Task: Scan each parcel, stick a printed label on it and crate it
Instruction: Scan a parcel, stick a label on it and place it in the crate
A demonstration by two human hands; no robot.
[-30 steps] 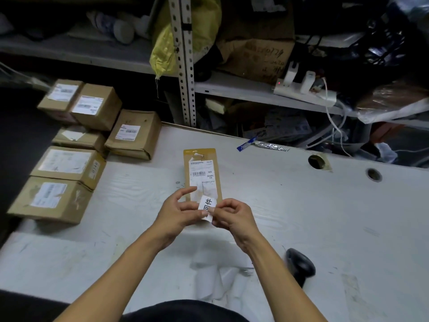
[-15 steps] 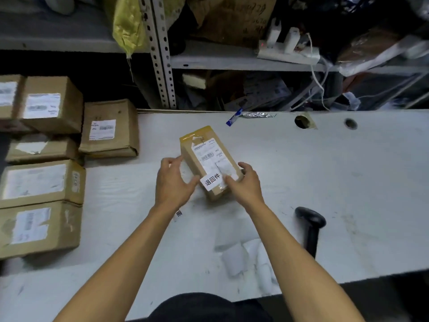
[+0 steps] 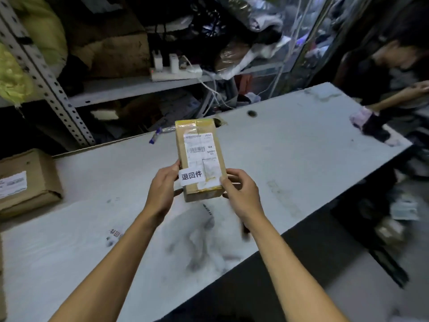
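A small brown cardboard parcel (image 3: 199,145) is held up above the white table (image 3: 290,147). It carries a shipping label with a barcode, and a white printed label (image 3: 191,176) with three black characters is stuck near its lower end. My left hand (image 3: 163,189) grips the parcel's left side, thumb on the printed label's edge. My right hand (image 3: 241,194) grips the lower right corner, fingers curled under the box.
A labelled cardboard box (image 3: 25,182) lies at the table's left edge. Peeled label backings (image 3: 209,242) lie blurred under my arms. Metal shelving (image 3: 130,87) with a power strip (image 3: 174,74) runs behind the table. Another person (image 3: 394,66) sits at the far right.
The printed label went from my fingertips onto the parcel. Both hands then lifted the parcel off the table, and my view swung to the right.
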